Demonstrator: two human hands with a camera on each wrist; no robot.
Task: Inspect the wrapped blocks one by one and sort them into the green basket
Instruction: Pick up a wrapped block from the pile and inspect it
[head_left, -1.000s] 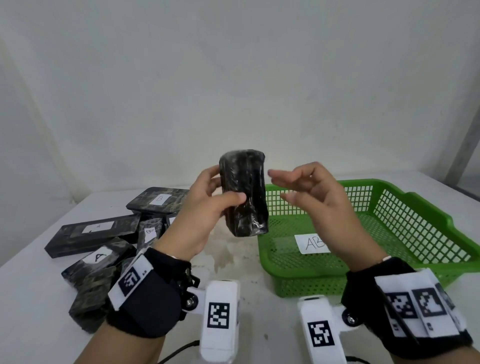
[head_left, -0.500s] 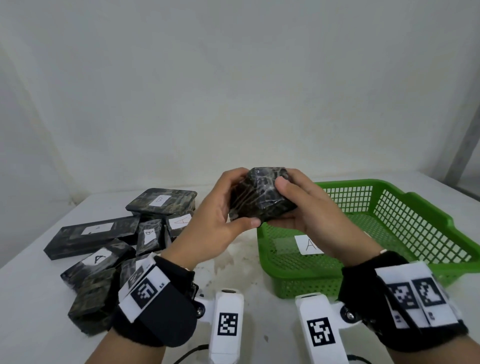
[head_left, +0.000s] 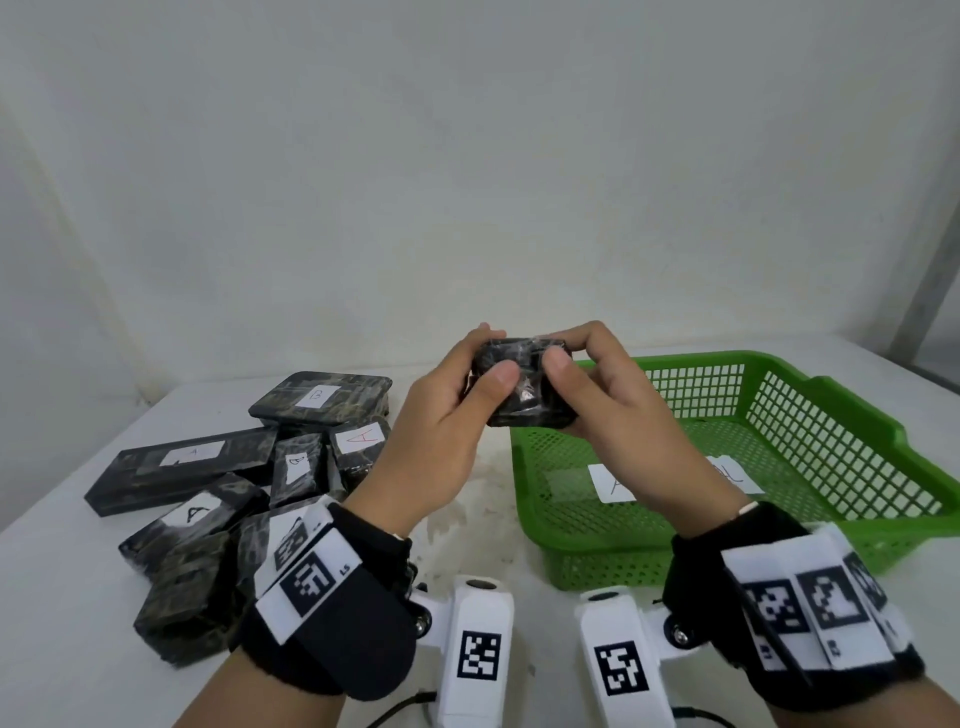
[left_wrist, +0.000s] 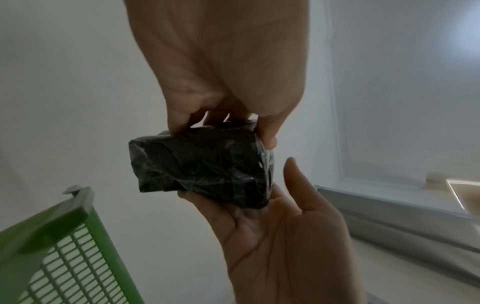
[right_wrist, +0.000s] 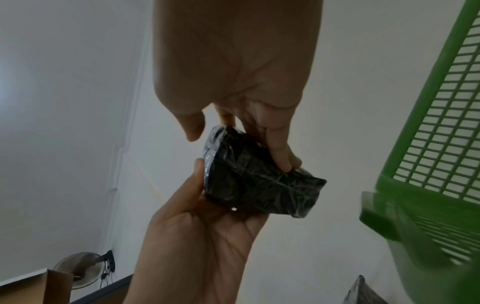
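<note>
both hands, the left hand (head_left: 441, 441) and right hand (head_left: 618, 421), pinch one wrapped block (head_left: 522, 387) in a fingertip grip above the counter (head_left: 493, 525), at 9 o'clock of the green basket (head_left: 831, 415); slick wrap could let it slip and land unsorted
</note>
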